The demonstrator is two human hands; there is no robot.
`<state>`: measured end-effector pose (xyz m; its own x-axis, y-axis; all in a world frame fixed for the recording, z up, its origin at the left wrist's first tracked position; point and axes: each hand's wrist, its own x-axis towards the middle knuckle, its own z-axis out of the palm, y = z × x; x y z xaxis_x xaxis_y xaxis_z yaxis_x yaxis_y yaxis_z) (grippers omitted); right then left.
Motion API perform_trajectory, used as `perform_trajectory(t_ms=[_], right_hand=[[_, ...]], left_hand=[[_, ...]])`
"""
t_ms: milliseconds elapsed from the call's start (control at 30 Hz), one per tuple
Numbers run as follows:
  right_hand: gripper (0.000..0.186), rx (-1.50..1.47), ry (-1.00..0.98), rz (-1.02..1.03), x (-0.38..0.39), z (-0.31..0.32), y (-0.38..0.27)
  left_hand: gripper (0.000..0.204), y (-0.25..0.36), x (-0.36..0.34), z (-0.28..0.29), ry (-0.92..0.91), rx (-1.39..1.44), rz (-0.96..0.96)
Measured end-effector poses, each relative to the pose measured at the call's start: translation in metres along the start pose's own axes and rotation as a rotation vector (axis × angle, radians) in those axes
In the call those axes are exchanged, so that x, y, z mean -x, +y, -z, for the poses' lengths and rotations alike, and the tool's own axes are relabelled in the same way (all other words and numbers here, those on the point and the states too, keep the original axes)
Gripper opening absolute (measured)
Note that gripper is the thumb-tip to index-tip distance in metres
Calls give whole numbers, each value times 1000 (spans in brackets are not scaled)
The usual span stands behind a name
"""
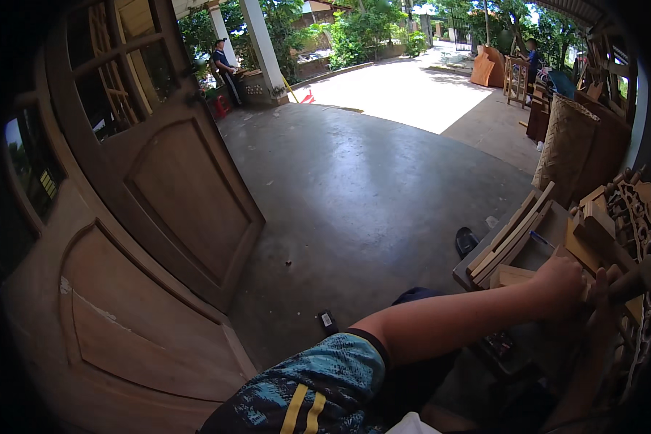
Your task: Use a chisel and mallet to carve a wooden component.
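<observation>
At the right, my left hand (559, 285) is closed in a fist above the wooden pieces on a low bench (557, 224). What it grips is hidden by its fingers. Right beside it, in shadow, my right hand (602, 298) has its fingers up against a dark, round-ended cylindrical piece (633, 281), which it seems to hold; the exact kind does not show. A light wooden block (511, 275) lies by my left wrist. A blue pen (540, 238) rests just beyond my hands, near long wooden strips (510, 235).
Wooden doors (188, 181) stand at the left. A black sandal (467, 241) and a small black device (328, 322) lie on the grey floor (354, 195). Carved wood (640, 217) and a woven basket (566, 145) are at the right. Two people (226, 69) (533, 65) stand far off.
</observation>
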<state>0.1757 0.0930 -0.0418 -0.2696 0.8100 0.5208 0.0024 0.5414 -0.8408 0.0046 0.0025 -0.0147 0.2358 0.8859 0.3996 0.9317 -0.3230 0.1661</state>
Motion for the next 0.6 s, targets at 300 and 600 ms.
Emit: perform_trajectory(t_ms=[300,600], right_hand=[[25,-87,-138,-24,-6,8,0],[35,9,-118,33,11,-18,-59]], left_hand=[[24,-1,-2,-2,23,18,9],[33,-2,5,14,-45,36,12]])
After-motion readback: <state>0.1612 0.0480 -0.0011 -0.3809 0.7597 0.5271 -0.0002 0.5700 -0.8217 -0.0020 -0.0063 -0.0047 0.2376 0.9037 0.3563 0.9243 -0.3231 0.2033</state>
